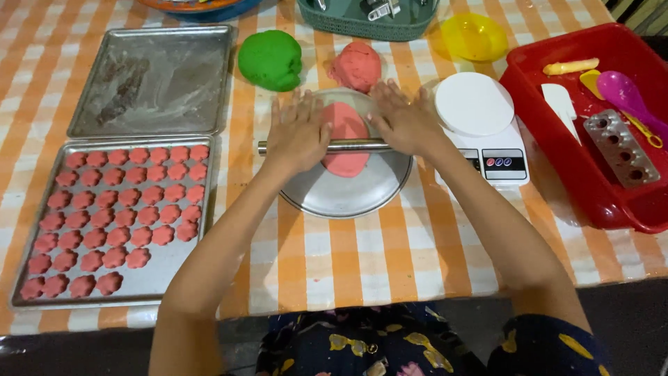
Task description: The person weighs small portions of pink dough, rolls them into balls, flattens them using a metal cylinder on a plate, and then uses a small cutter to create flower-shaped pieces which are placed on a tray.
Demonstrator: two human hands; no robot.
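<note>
Both hands, left (298, 134) and right (402, 118), press flat, fingers open, on a rolling pin (348, 145). Pink dough (346, 139) looks soft. Green dough (270, 60) sits at 11 o'clock.

Desk (348, 257) covered by orange-and-white checked cloth. Near left: baking tray (177, 278) holding rows of pink flower-shaped dough pieces. Far left, just beyond it: second tray (153, 80), floured, smeared. Centre: round metal plate (348, 195). Beyond the plate, lying on the cloth: green dough ball (271, 60), pink dough lump (356, 66) to its right. Right of the plate, touching or nearly so: white kitchen scale (480, 118). Far right: red bin (577, 174). Far edge: yellow bowl (474, 36), teal basket (362, 26), orange-and-blue dish (198, 7).
</note>
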